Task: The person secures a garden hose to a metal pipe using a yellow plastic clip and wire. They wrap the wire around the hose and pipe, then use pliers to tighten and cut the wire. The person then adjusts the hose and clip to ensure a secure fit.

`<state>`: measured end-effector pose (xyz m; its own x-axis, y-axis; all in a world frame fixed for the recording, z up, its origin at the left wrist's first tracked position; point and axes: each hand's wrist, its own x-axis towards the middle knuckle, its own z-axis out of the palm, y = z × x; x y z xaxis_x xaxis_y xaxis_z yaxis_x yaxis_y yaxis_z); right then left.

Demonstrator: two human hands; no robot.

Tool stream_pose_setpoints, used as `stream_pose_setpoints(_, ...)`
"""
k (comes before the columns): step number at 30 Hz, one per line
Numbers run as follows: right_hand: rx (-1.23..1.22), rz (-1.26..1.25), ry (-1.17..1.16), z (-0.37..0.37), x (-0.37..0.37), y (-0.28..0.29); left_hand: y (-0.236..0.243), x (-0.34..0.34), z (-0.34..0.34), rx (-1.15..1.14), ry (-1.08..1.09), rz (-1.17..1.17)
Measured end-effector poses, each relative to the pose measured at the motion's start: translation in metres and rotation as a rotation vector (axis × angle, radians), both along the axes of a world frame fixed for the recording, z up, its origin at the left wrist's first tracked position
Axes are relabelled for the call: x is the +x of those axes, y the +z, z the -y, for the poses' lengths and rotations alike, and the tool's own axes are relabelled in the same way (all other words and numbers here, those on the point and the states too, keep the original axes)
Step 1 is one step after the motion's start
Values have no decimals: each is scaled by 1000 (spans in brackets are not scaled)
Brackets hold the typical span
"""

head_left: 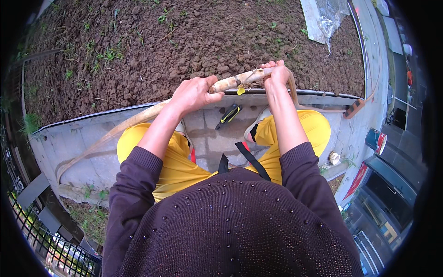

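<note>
My left hand (193, 93) is closed round a tan hose (134, 121) at the left end of a pale, brown-stained pipe piece (226, 83). My right hand (276, 76) is closed on the hose at the pipe piece's other end. Thin wire (251, 76) is twisted round the pipe piece near my right hand, its loose ends sticking out. A small yellow scrap (241, 90) hangs below it. Black and yellow-green pliers (229, 117) lie on the paving between my feet. My fingers hide where the hose meets the pipe piece.
Ahead is a bed of brown soil (184, 41) behind a low edging (318, 96). A brick (354, 109) sits by the hose at right. Further right stand a paint bucket (376, 141) and a small pale cup (334, 158). Clear plastic sheeting (330, 18) lies on the far soil.
</note>
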<state>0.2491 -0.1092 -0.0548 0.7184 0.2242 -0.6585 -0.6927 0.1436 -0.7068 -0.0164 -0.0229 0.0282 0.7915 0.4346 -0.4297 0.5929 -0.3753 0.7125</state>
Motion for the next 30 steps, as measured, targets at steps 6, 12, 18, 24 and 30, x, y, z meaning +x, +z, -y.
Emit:
stream_pose_setpoints(6,-12,93,124,7,-3,6,1,-4,1,-17,17,-21)
stream_pose_setpoints(12,25,94,131,8,-2,4,-1,-3,2,-21,29,2)
stream_pose_setpoints(18,30,91,207,14,-9,15,-3,-3,1,-24,12,-4)
stream_pose_setpoints(24,36,138,275,20,-20,13,-5,-2,2,-3,-2,-1)
stream_pose_setpoints(30,22,132,259,16,-17,12,-6,1,3,-5,10,9)
